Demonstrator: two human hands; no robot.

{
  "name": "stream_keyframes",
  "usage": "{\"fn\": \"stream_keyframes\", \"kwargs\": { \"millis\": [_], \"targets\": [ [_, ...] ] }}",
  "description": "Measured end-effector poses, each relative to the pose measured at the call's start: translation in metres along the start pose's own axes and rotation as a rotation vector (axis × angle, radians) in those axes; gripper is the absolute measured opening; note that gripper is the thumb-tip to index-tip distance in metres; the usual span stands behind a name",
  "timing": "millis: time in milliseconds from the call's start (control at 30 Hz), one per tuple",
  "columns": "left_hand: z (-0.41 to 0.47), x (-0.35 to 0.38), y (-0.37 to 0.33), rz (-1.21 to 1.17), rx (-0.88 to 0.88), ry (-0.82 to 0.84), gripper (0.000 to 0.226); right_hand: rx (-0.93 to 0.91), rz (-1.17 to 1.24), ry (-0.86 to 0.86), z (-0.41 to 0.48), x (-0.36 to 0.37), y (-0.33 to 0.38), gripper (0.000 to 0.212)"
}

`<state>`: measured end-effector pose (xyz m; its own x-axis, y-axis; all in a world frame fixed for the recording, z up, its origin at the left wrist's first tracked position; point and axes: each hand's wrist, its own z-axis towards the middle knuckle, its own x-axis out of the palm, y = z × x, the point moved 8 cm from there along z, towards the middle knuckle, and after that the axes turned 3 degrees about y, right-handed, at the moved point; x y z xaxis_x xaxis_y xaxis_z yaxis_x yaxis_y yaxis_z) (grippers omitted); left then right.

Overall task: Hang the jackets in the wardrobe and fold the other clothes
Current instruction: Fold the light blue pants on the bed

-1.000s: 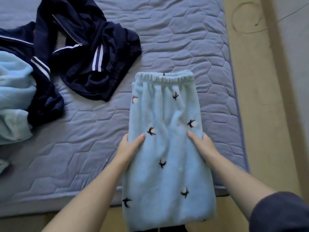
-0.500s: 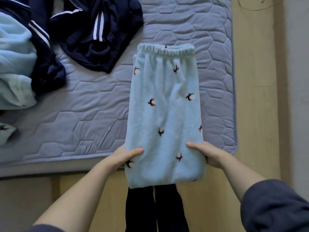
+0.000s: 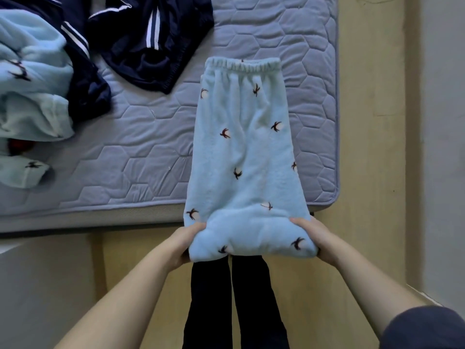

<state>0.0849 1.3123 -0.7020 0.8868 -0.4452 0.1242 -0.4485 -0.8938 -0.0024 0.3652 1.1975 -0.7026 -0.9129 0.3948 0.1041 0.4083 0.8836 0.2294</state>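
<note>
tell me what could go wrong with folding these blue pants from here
1. The lower end of the blue fleece pants hangs past the edge of the mattress, held only by the left hand and right hand. A loose grip on either side could let it sag and unfold.
2. The fleece bunches thickly between the hands, so the next fold may bulge or land crooked.
</note>
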Motion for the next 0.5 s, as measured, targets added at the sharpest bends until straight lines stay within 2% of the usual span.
{"fn": "stream_keyframes", "kwargs": {
  "millis": [100, 167, 233, 267, 333, 400, 467, 500],
  "targets": [
    [-0.024, 0.001, -0.019, 0.015, 0.000, -0.015, 0.032, -0.113, -0.086, 0.031, -0.013, -0.005, 0.033, 0.044],
    [-0.038, -0.003, -0.050, 0.022, 0.081, -0.067, 0.031, -0.195, -0.091, 0.046, -0.020, -0.010, 0.067, 0.055],
    [-0.051, -0.009, -0.098, 0.056, 0.228, -0.144, 0.043, -0.288, -0.087, 0.091, -0.024, -0.012, 0.112, 0.065],
    [-0.058, -0.010, -0.123, 0.071, 0.295, -0.168, 0.048, -0.326, -0.090, 0.122, -0.025, -0.011, 0.137, 0.062],
    [-0.074, -0.004, -0.172, 0.062, 0.377, -0.131, 0.036, -0.353, -0.186, 0.151, -0.021, -0.006, 0.183, 0.046],
    [-0.083, 0.000, -0.215, 0.084, 0.399, -0.075, 0.030, -0.394, -0.323, 0.082, -0.015, -0.004, 0.228, 0.031],
    [-0.081, -0.002, -0.258, 0.074, 0.428, -0.037, 0.043, -0.439, -0.211, 0.077, -0.007, -0.003, 0.270, 0.019],
    [-0.078, -0.004, -0.279, 0.023, 0.453, -0.031, 0.047, -0.441, -0.098, 0.086, 0.001, -0.002, 0.289, 0.027]
  ]
}}
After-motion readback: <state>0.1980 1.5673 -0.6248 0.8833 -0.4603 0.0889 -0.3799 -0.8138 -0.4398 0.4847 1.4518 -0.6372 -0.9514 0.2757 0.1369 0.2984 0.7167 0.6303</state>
